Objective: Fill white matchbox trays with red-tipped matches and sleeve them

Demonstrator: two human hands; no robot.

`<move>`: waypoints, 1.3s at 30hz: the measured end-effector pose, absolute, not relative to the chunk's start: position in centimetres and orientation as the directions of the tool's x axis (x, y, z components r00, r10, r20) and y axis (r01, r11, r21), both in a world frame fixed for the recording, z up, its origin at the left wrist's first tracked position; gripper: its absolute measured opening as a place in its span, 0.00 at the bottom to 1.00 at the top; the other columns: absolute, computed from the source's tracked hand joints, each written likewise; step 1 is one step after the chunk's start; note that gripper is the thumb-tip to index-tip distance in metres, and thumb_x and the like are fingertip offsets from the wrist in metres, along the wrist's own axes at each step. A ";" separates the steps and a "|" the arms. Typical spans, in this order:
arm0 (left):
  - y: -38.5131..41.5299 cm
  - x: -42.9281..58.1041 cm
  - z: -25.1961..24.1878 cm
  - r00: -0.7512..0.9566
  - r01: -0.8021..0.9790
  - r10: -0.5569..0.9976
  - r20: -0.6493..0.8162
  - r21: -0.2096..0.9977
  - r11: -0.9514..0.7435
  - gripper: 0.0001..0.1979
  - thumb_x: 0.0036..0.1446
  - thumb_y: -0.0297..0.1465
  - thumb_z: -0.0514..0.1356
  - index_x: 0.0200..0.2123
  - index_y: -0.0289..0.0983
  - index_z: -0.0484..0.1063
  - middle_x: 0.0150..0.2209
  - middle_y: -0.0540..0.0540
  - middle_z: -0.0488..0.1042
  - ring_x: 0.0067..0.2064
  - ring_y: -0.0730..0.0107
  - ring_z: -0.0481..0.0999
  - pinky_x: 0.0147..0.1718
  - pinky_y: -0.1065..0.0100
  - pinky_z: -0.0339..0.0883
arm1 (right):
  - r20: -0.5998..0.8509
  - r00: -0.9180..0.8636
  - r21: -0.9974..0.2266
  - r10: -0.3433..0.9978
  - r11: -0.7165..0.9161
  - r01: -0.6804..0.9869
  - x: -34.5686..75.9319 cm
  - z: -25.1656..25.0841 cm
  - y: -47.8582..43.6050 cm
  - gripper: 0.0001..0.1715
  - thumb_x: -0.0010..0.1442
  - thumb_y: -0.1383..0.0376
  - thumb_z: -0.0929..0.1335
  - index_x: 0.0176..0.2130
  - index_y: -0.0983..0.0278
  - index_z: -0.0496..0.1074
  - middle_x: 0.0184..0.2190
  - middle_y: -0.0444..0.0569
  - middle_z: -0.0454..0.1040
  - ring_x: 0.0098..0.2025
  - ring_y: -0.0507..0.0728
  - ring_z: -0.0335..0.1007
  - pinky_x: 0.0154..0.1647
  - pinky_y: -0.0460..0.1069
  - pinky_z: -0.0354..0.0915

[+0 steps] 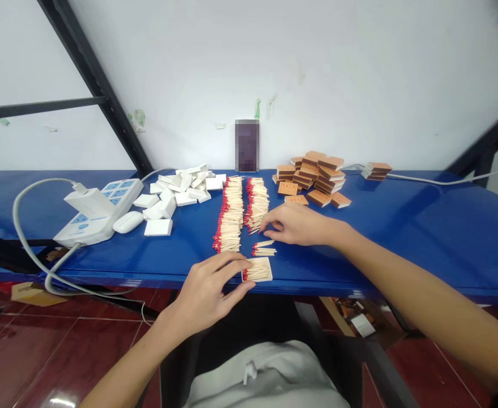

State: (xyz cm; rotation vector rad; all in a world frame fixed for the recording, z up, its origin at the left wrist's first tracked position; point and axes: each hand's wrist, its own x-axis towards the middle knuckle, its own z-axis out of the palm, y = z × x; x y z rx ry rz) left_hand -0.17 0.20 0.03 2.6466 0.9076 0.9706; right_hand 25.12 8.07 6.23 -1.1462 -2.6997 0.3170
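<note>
My left hand [217,286] grips a small white matchbox tray [269,276] at its left end, thumb on the near side and fingers on the far side. Matchsticks [257,271] with red heads lie in the tray. My right hand [289,224] is at the near end of the right-hand row of matchsticks [257,198], its thumb and index finger closed on some of them; the fingertips partly cover these. A few loose matchsticks [264,249] lie between that row and the tray. A longer row of matchsticks [232,212] stretches along the left.
White matchbox trays [158,228] are heaped at the left, near a power strip [99,209] with a plugged-in charger [89,202] and a white mouse-like object [128,222]. Brown matchboxes [316,173] are piled at the right. A dark, pixelated rectangle [247,146] stands against the wall.
</note>
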 end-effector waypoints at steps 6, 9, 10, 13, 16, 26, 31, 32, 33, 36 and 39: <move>0.2 -0.2 -0.1 0.597 0.487 0.605 0.527 0.361 -0.795 0.11 0.64 0.33 0.62 0.50 0.39 0.73 0.49 0.44 0.77 0.48 0.64 0.78 0.48 0.63 0.74 | 0.130 -0.688 -0.214 0.714 0.698 0.684 24.9 5.1 8.8 0.13 0.63 0.68 0.67 0.44 0.61 0.80 0.37 0.48 0.81 0.36 0.54 0.73 0.34 0.46 0.58; 0.1 -0.2 -0.1 0.593 0.490 0.606 0.530 0.360 -0.794 0.12 0.64 0.33 0.62 0.50 0.39 0.73 0.49 0.44 0.77 0.48 0.64 0.79 0.48 0.63 0.74 | 0.126 -0.685 -0.196 0.717 0.695 0.691 25.0 5.3 8.7 0.12 0.66 0.67 0.66 0.44 0.61 0.79 0.38 0.48 0.82 0.38 0.54 0.75 0.35 0.46 0.58; 0.1 -0.2 -0.1 0.592 0.489 0.604 0.533 0.358 -0.795 0.12 0.64 0.33 0.62 0.50 0.39 0.73 0.48 0.44 0.77 0.48 0.64 0.79 0.48 0.63 0.74 | 0.129 -0.683 -0.187 0.719 0.694 0.696 25.0 5.4 8.7 0.12 0.66 0.66 0.66 0.44 0.61 0.79 0.38 0.48 0.82 0.37 0.54 0.75 0.34 0.46 0.58; 0.1 -0.1 0.0 0.591 0.487 0.600 0.539 0.355 -0.798 0.11 0.64 0.33 0.62 0.49 0.39 0.74 0.48 0.44 0.78 0.48 0.64 0.79 0.48 0.63 0.75 | 0.141 -0.669 -0.162 0.730 0.683 0.712 25.1 5.6 8.6 0.10 0.65 0.65 0.67 0.42 0.61 0.79 0.35 0.47 0.81 0.33 0.53 0.73 0.32 0.46 0.56; 0.1 -0.1 0.0 0.590 0.490 0.601 0.538 0.353 -0.797 0.11 0.64 0.33 0.61 0.48 0.39 0.75 0.48 0.43 0.78 0.47 0.64 0.79 0.47 0.63 0.75 | 0.130 -0.676 -0.186 0.725 0.688 0.702 25.3 5.5 8.7 0.11 0.66 0.65 0.66 0.42 0.61 0.79 0.36 0.47 0.81 0.35 0.54 0.74 0.32 0.46 0.56; 0.1 -0.1 0.1 0.593 0.498 0.604 0.532 0.348 -0.795 0.11 0.64 0.34 0.61 0.49 0.39 0.74 0.48 0.43 0.78 0.48 0.63 0.79 0.48 0.62 0.75 | 0.041 -0.686 -0.214 0.726 0.678 0.704 25.3 5.5 8.4 0.13 0.70 0.61 0.61 0.41 0.63 0.72 0.33 0.49 0.77 0.32 0.54 0.68 0.31 0.47 0.52; 0.1 -0.2 0.1 0.595 0.495 0.603 0.531 0.348 -0.796 0.11 0.64 0.33 0.62 0.49 0.39 0.74 0.48 0.44 0.78 0.48 0.63 0.79 0.48 0.62 0.75 | -0.020 -0.677 -0.216 0.736 0.658 0.722 25.8 5.9 8.1 0.11 0.69 0.61 0.62 0.42 0.62 0.70 0.32 0.48 0.74 0.32 0.54 0.66 0.31 0.47 0.51; 0.1 -0.2 0.1 0.595 0.493 0.603 0.532 0.350 -0.796 0.11 0.64 0.33 0.62 0.49 0.39 0.74 0.48 0.43 0.78 0.48 0.63 0.79 0.48 0.62 0.75 | -0.022 -0.676 -0.225 0.737 0.655 0.721 25.9 6.0 8.1 0.10 0.68 0.60 0.62 0.43 0.62 0.70 0.33 0.48 0.74 0.32 0.54 0.66 0.31 0.47 0.52; 0.1 -0.2 0.1 0.595 0.491 0.602 0.533 0.353 -0.797 0.11 0.64 0.33 0.62 0.49 0.39 0.74 0.48 0.43 0.78 0.48 0.63 0.79 0.48 0.62 0.75 | -0.022 -0.678 -0.240 0.735 0.655 0.717 26.0 6.0 8.2 0.10 0.68 0.60 0.63 0.44 0.62 0.70 0.33 0.48 0.74 0.32 0.54 0.66 0.32 0.47 0.52; 0.1 -0.2 0.1 0.594 0.487 0.603 0.533 0.359 -0.797 0.11 0.64 0.33 0.61 0.49 0.39 0.74 0.48 0.43 0.77 0.48 0.64 0.79 0.48 0.62 0.74 | -0.015 -0.711 -0.299 0.703 0.675 0.674 26.2 6.0 8.3 0.11 0.69 0.61 0.62 0.46 0.61 0.71 0.35 0.47 0.75 0.33 0.54 0.67 0.33 0.47 0.53; 0.1 -0.2 0.1 0.593 0.490 0.607 0.530 0.361 -0.794 0.11 0.64 0.33 0.61 0.49 0.39 0.74 0.48 0.43 0.78 0.48 0.63 0.79 0.48 0.62 0.75 | -0.014 -0.744 -0.324 0.669 0.701 0.636 26.0 5.9 8.4 0.11 0.69 0.62 0.61 0.43 0.61 0.71 0.33 0.46 0.74 0.32 0.53 0.66 0.32 0.47 0.53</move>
